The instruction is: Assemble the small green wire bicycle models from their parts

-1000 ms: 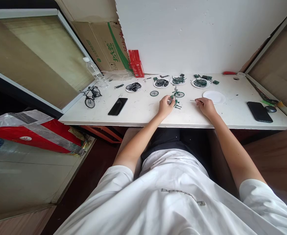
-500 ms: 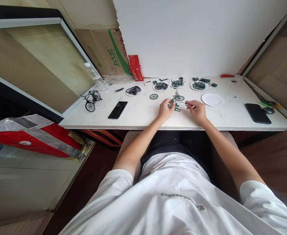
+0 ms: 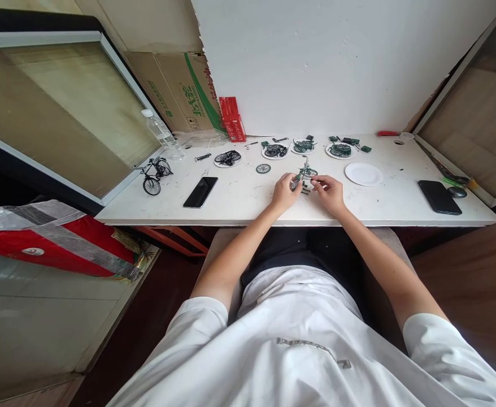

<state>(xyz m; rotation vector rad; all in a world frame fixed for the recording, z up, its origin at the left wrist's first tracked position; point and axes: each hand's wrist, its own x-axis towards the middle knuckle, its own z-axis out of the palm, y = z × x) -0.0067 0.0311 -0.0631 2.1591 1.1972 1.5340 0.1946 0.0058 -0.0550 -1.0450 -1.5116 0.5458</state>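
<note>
My left hand is closed around the near end of a dark green miniature bicycle, whose far wheel and handlebar show beyond the fingers. On the other side, my right hand pinches a thin, dark, rod-like piece, too small to name, with its tip close to the bicycle. Small green parts lie on the table between my hands. A loose spoked wheel rests flat, left of the bicycle. The fingers hide part of the frame.
Behind my hands, several white plates hold miniature bicycle parts. A plate stands to the right. An assembled black bicycle, a bottle and a phone are left; a black device and a mouse are far right.
My right hand has moved left, bringing the thin piece up to the bicycle. My left hand keeps its hold. The whole view has shifted slightly.
</note>
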